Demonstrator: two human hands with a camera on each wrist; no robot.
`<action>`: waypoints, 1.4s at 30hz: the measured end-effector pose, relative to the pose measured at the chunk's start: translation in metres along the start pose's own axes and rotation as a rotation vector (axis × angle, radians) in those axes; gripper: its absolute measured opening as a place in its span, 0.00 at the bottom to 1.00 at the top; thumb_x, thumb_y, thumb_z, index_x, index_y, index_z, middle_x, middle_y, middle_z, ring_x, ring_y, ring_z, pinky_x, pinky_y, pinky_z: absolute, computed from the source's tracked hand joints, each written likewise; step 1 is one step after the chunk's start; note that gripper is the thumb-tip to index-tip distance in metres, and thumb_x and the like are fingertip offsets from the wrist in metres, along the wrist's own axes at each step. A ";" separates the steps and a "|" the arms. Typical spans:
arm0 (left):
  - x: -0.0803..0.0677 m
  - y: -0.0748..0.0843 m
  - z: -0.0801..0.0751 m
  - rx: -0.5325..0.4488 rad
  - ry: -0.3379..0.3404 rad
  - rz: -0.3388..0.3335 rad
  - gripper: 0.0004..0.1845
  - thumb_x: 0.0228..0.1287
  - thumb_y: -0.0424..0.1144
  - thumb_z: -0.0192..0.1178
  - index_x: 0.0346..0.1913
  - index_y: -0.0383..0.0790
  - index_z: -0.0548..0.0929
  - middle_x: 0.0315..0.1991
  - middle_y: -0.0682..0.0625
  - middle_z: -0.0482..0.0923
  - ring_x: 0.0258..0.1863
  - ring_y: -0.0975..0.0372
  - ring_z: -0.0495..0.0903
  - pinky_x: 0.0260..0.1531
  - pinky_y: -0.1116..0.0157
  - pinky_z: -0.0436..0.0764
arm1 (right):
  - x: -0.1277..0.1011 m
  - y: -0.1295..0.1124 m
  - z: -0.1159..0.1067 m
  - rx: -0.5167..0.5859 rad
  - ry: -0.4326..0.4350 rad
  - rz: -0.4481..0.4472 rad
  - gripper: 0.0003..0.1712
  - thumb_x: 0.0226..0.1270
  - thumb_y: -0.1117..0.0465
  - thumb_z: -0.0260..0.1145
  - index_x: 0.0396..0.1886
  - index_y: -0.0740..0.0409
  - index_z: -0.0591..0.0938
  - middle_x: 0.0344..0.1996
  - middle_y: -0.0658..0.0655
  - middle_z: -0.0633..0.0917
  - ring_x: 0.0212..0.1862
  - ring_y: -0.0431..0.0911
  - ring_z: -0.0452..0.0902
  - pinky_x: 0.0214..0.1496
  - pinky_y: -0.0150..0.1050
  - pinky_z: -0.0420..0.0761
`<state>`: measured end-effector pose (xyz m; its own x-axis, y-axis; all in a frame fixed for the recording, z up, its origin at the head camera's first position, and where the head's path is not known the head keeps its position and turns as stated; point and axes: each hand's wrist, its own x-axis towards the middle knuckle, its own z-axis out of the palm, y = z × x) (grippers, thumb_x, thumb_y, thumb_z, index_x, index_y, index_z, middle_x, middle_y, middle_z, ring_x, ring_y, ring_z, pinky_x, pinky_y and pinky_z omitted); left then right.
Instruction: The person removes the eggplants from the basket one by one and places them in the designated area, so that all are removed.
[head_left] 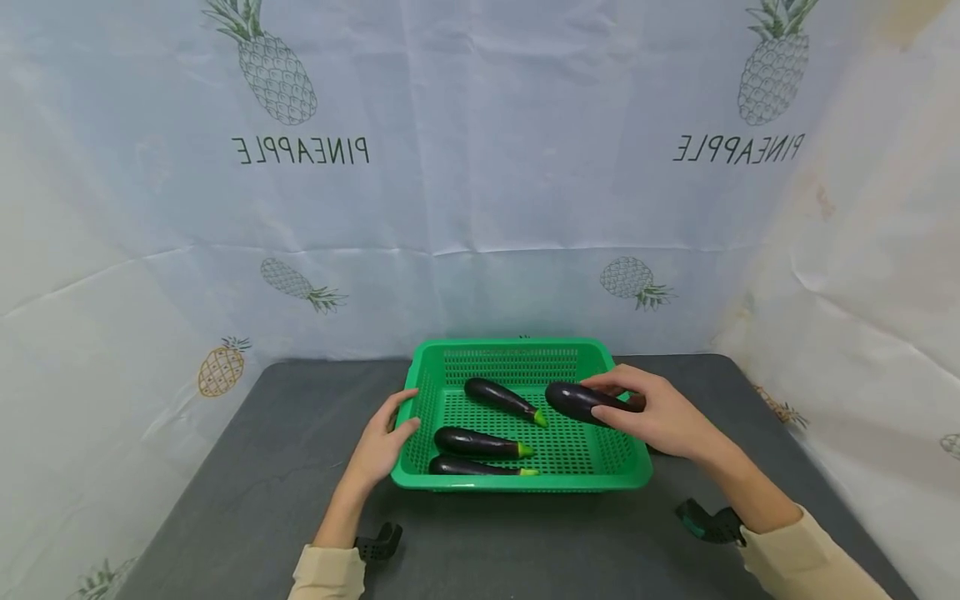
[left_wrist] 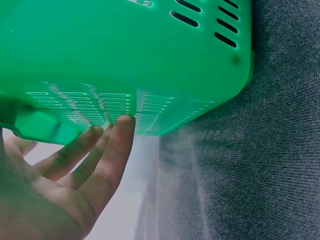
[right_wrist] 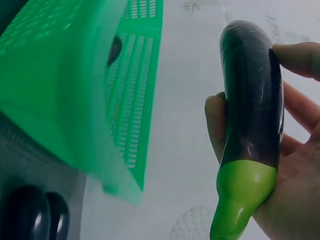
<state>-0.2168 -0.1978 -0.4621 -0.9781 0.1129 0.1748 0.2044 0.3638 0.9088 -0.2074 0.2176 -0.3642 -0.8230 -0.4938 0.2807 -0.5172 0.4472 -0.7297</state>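
My right hand point(head_left: 660, 417) pinches a dark purple eggplant point(head_left: 573, 402) between thumb and fingers, over the right side of a green plastic basket point(head_left: 517, 482). In the right wrist view this eggplant point(right_wrist: 252, 100) has its bright green stem end toward the palm. Three more eggplants lie inside the basket: one toward the back point(head_left: 498, 395), one in the middle point(head_left: 476, 442) and one along the front wall point(head_left: 472, 467). At the basket's left rim is my left hand point(head_left: 378, 446), its fingers fairly straight and fingertips against the outer slotted wall.
More eggplants point(right_wrist: 27, 215) lie on the dark grey table point(head_left: 480, 550) just right of the basket, mostly hidden in the head view. A pale pineapple-print cloth point(head_left: 480, 183) hangs behind the table and along both sides.
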 end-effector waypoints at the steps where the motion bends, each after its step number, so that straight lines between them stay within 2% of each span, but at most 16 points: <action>1: 0.000 0.000 0.000 -0.001 0.001 -0.001 0.27 0.79 0.39 0.55 0.76 0.44 0.66 0.77 0.37 0.58 0.76 0.42 0.57 0.66 0.39 0.65 | -0.001 0.001 -0.001 -0.001 0.002 0.001 0.18 0.73 0.58 0.68 0.61 0.50 0.83 0.50 0.50 0.82 0.49 0.41 0.80 0.41 0.39 0.84; 7: 0.001 -0.001 -0.001 -0.010 0.003 -0.011 0.27 0.79 0.38 0.55 0.76 0.44 0.66 0.77 0.36 0.59 0.75 0.43 0.61 0.63 0.41 0.70 | -0.011 0.012 -0.011 -0.024 0.019 0.017 0.19 0.74 0.59 0.67 0.62 0.50 0.82 0.51 0.51 0.82 0.50 0.40 0.80 0.46 0.38 0.84; 16: 0.002 -0.001 0.000 -0.016 -0.001 -0.031 0.27 0.79 0.38 0.56 0.77 0.44 0.65 0.76 0.35 0.61 0.72 0.42 0.65 0.59 0.43 0.74 | -0.036 0.029 -0.024 -0.066 0.077 0.055 0.19 0.75 0.61 0.66 0.62 0.51 0.82 0.51 0.52 0.81 0.49 0.38 0.80 0.44 0.35 0.83; 26: 0.001 -0.002 -0.001 -0.021 -0.012 -0.027 0.28 0.79 0.38 0.55 0.77 0.43 0.64 0.76 0.35 0.60 0.74 0.42 0.63 0.62 0.42 0.72 | -0.063 0.051 -0.035 -0.115 0.119 0.139 0.20 0.75 0.61 0.66 0.64 0.55 0.81 0.54 0.56 0.81 0.49 0.33 0.78 0.42 0.35 0.82; 34: 0.001 0.001 -0.002 -0.011 -0.006 -0.021 0.27 0.79 0.38 0.55 0.77 0.43 0.65 0.76 0.36 0.60 0.74 0.43 0.63 0.62 0.42 0.71 | -0.075 0.068 -0.040 -0.134 0.162 0.167 0.20 0.74 0.62 0.66 0.63 0.59 0.81 0.55 0.60 0.80 0.49 0.30 0.75 0.40 0.34 0.82; 39: 0.001 -0.001 -0.001 0.003 -0.013 -0.015 0.28 0.80 0.37 0.54 0.77 0.40 0.63 0.76 0.34 0.59 0.74 0.41 0.62 0.63 0.41 0.71 | -0.083 0.079 -0.042 -0.181 0.152 0.203 0.21 0.74 0.61 0.67 0.64 0.58 0.80 0.57 0.61 0.80 0.49 0.28 0.75 0.42 0.34 0.82; 42: 0.001 -0.002 0.000 -0.006 -0.016 -0.010 0.28 0.80 0.37 0.54 0.77 0.40 0.63 0.77 0.34 0.58 0.75 0.41 0.60 0.64 0.40 0.69 | -0.087 0.086 -0.041 -0.199 0.137 0.229 0.21 0.74 0.60 0.67 0.64 0.58 0.81 0.58 0.61 0.81 0.49 0.31 0.77 0.44 0.34 0.82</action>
<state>-0.2181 -0.1982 -0.4635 -0.9794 0.1236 0.1595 0.1940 0.3592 0.9129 -0.1897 0.3293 -0.4258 -0.9400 -0.2649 0.2149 -0.3400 0.6781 -0.6516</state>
